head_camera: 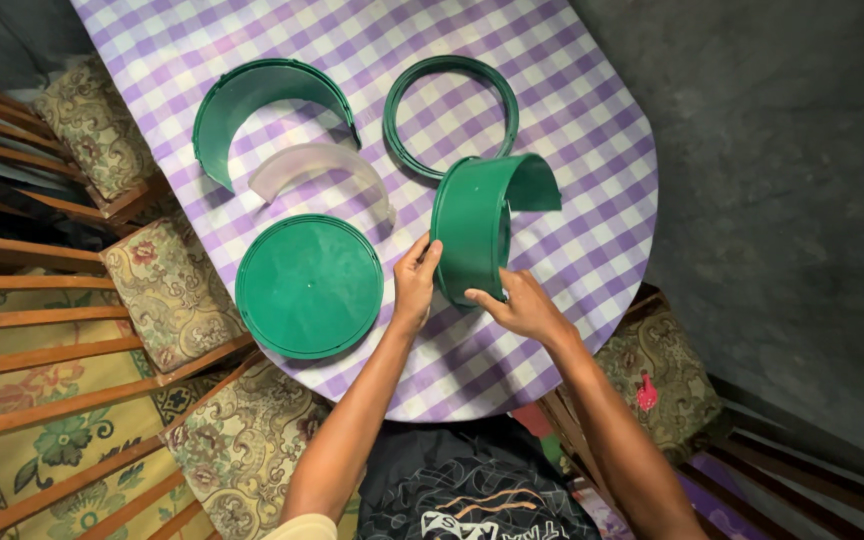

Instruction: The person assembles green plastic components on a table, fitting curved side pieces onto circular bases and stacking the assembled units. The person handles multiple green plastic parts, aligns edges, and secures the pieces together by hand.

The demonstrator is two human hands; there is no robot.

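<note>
Here I have both hands on a curved green plastic panel (474,235), a bent wall segment standing on its edge on the table just ahead of me. My left hand (415,283) is partly closed, thumb and fingers pinching the panel's near left edge. My right hand (520,306) is loosely curled, its fingertips pressing the panel's lower edge from the right; I cannot tell how far its fingers wrap behind. The panel is smooth and slightly glossy, with a raised lip along its rim, and its far end curls away to the right.

Just left of my left hand lies a round green disc (309,285), flat, matte, with a raised rim and a small dot at its centre. It holds nothing. Beyond that hand sits a translucent whitish curved strip (318,167), milky and thin, arched like a half hoop. Farther off to the left stands a second green curved panel (260,100), its hollow side facing me. Straight beyond the held panel lies a green ring (451,115), a thin open hoop, and the cloth shows through its middle.

All of it rests on a rounded table under a purple and white checked cloth (572,160) that looks smooth and wipeable. Wooden chairs with floral cushions (167,290) crowd the near left; another cushion (657,375) peeks out beyond my right forearm, partly hidden by the table edge. The floor to the right is dim and grey, with little to make out.
</note>
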